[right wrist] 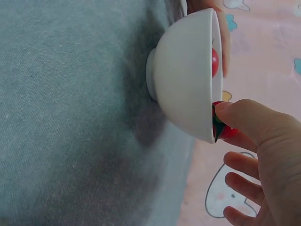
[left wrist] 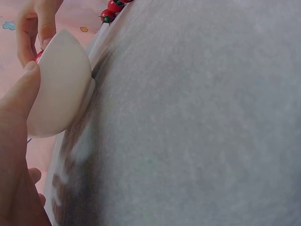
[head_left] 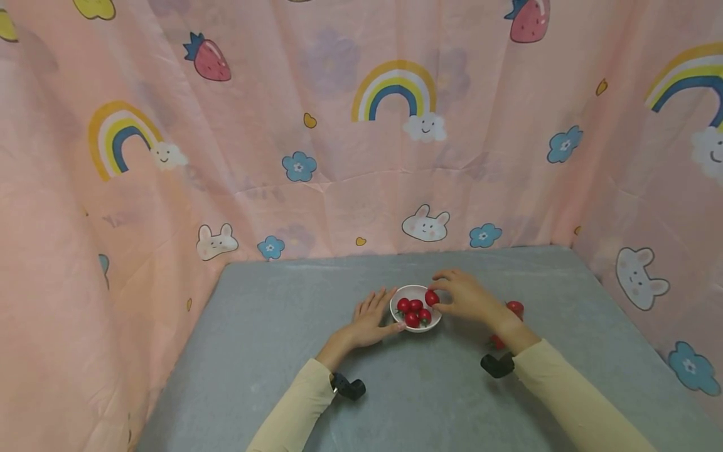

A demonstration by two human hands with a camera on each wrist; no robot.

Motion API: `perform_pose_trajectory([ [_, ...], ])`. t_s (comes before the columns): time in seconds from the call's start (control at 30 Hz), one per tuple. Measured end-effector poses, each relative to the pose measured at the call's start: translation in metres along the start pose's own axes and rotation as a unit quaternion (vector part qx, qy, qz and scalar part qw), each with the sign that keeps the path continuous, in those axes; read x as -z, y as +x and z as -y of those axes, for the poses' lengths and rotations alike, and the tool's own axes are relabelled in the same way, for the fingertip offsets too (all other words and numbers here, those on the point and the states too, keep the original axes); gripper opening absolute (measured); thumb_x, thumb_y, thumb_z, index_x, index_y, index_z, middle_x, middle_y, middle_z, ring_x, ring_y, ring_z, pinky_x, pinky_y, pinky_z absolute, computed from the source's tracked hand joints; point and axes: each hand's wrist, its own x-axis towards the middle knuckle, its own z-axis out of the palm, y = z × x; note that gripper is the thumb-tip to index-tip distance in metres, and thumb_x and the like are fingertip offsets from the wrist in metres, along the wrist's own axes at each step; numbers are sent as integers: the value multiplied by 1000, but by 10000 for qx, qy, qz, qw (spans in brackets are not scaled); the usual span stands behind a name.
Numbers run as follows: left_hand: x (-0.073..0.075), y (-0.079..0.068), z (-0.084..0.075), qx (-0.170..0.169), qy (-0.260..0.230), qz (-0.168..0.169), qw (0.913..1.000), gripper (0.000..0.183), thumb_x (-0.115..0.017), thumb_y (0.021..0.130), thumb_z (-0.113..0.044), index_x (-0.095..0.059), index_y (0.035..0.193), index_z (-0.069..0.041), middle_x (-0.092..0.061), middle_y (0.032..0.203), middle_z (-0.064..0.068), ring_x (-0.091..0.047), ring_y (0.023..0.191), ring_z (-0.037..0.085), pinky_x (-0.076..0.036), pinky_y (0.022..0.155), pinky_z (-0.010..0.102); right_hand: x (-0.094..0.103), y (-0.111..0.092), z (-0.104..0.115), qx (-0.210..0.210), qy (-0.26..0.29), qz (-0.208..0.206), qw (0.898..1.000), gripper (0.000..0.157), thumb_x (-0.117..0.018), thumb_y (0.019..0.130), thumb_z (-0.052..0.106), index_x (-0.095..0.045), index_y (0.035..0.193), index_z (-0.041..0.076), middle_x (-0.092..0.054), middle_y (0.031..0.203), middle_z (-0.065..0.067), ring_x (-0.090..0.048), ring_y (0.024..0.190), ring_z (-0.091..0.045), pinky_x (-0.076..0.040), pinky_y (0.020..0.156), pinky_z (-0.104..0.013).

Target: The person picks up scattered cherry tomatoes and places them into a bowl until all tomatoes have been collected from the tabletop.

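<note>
A white bowl (head_left: 399,318) stands on the table with several red cherry tomatoes (head_left: 412,320) inside. My left hand (head_left: 368,325) rests against its left side with the fingers extended, and the thumb (left wrist: 29,77) lies at the rim. Over the bowl's right rim, my right hand (head_left: 465,299) pinches a cherry tomato (head_left: 432,297) between thumb and forefinger. In the right wrist view, green leaves show on this held tomato (right wrist: 221,128), which overlaps the rim. The other fingers of that hand are spread apart from the bowl.
More cherry tomatoes (head_left: 514,308) lie on the grey table (head_left: 271,326) by the right forearm, which partly hides them. Several tomatoes (left wrist: 114,6) show beyond the bowl in the left wrist view. A pink printed curtain (head_left: 339,207) hangs behind and at both sides.
</note>
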Motion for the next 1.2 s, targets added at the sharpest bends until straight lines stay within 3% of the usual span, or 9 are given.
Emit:
perform_pose_trajectory([
  [0.8, 2, -1, -1, -46, -29, 43, 10000, 85, -52, 94, -62, -6, 160, -34, -10, 169, 8, -7, 156, 37, -10, 120, 64, 1, -3, -4, 12, -3, -62, 10000, 42, -78, 84, 31, -70, 121, 13, -60, 134, -16, -50, 129, -39, -41, 105, -63],
  [1.2, 3, -3, -4, -84, -42, -30, 10000, 85, -54, 95, -58, -7, 160, -31, -10, 169, 9, -8, 155, 39, -10, 119, 65, 4, -13, -21, -52, 204, -197, 9996, 42, -76, 85, 27, -69, 125, 12, -58, 138, -17, -48, 132, -40, -39, 107, -64],
])
